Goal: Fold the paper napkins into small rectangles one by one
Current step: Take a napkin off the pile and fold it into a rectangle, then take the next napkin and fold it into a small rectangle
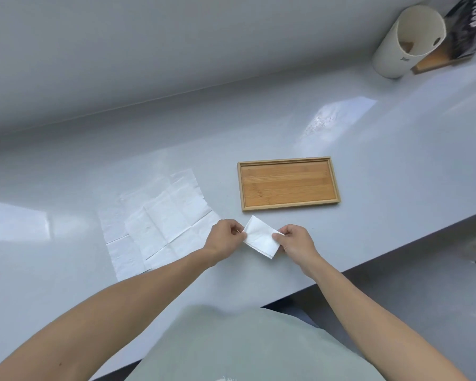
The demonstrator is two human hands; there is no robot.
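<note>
Pale grey counter, one bamboo tray, several unfolded napkins overlapping, one folded napkin pinched at opposite ends by left hand and right hand, one white cylinder.

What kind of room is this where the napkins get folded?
Probably a kitchen or pantry counter, though I can't be sure. A long glossy grey countertop runs along a wall, with a bamboo tray on it and a white cylindrical container in the corner.
</note>
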